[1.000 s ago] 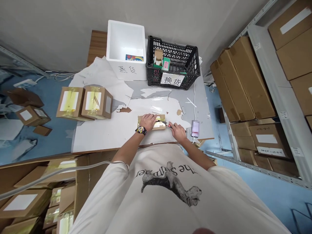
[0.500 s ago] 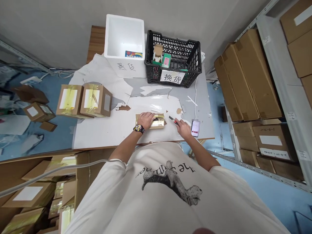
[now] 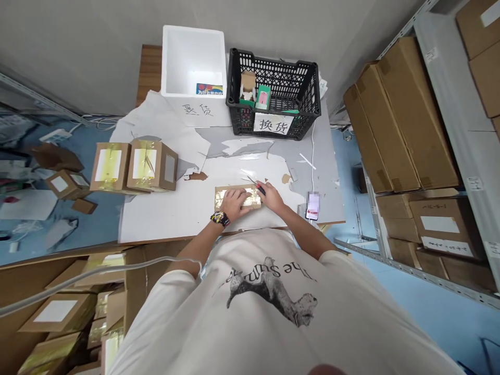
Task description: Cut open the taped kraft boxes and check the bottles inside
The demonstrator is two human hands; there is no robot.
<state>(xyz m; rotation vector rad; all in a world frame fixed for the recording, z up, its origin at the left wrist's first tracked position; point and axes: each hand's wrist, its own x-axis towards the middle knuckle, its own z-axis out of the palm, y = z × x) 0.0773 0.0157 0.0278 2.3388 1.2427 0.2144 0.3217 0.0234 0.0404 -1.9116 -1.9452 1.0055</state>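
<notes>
From the head-worn camera, looking down over a cream T-shirt with a printed animal, the person stands at a white-topped table with both bare hands together near its front edge. The left hand, with a black-and-yellow wristwatch at its wrist, lies palm down and open, fingers spread across a flat cardboard box bound with shiny gold tape. The box lies flat on the tabletop, directly in front of the person. The right hand is closed around a red-handled craft knife, whose thin blade points up and left, just beyond the box's far edge. Good handling here would likely mean pressing the box firmly and keeping the left fingers out of the blade's line, with shallow, controlled strokes. Counting what is around them: two taped cartons stand left of the hands, one phone with a blurred screen lies to the right on a white cable, and one white foam box sits beside one black plastic crate at the table's far end. The crate holds two small packages, and its sign reads "exchange"; the foam box is handwritten "returns". Three long cartons lie on metal shelving to the right.
</notes>
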